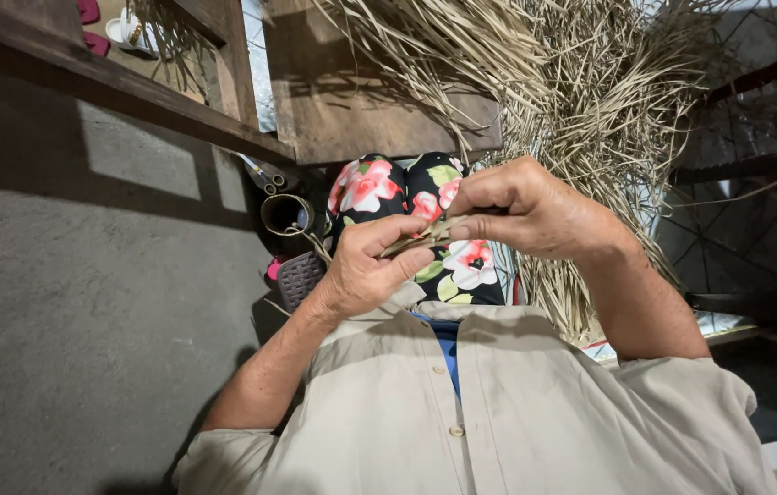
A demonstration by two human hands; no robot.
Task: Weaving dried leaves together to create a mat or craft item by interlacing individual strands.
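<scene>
While both hands meet at the centre of the frame, they share one thing: a thin dried leaf strip (425, 235), pale tan, running slantwise between them. The left hand (366, 266) sits lower and left of centre, its fingers curled in and its thumb pressed down on the strip's lower end, so the hand is closed in a pinch with no spread between the fingers. The right hand (526, 206) lies just above and to the right, knuckles turned up, fingers bent tightly together over the strip's upper end; the fingertips are hidden behind the strip and the other hand, so how they meet cannot be made out exactly. The two hands touch or nearly touch where the strip passes from one to the other.

Below the hands, filling the lower half of the frame, is a beige buttoned shirt (498, 412) with a blue garment showing at the collar. Behind the hands lie knees in black trousers with pink flowers (379, 188). A big loose heap of dried leaf strips (590, 101) spreads across the upper right. A wooden plank (352, 101) lies at upper centre, a dark tube-shaped container (286, 215) and a small woven basket (301, 278) sit left of the knees, and grey concrete floor (86, 321) fills the left side.
</scene>
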